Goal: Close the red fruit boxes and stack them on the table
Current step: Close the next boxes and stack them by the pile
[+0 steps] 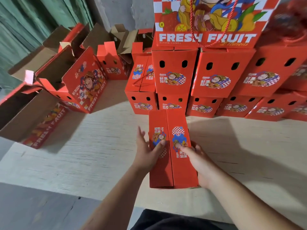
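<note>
A closed red fruit box [172, 166] stands on the pale wooden table [86, 156] right in front of me, its two top flaps folded together. My left hand [146, 151] holds its left side, thumb laid over the top flap and fingers spread straight. My right hand [197, 161] grips its right side, thumb pressing on the printed top flap. Behind it, closed red boxes [172, 75] are stacked in two or more layers along the back of the table.
Open red boxes [78, 80] with raised flaps stand at the left; one open box [33, 120] hangs over the table's left edge. A large "FRESH FRUIT" box [207, 22] with a red cord handle tops the stack. Green curtain at far left.
</note>
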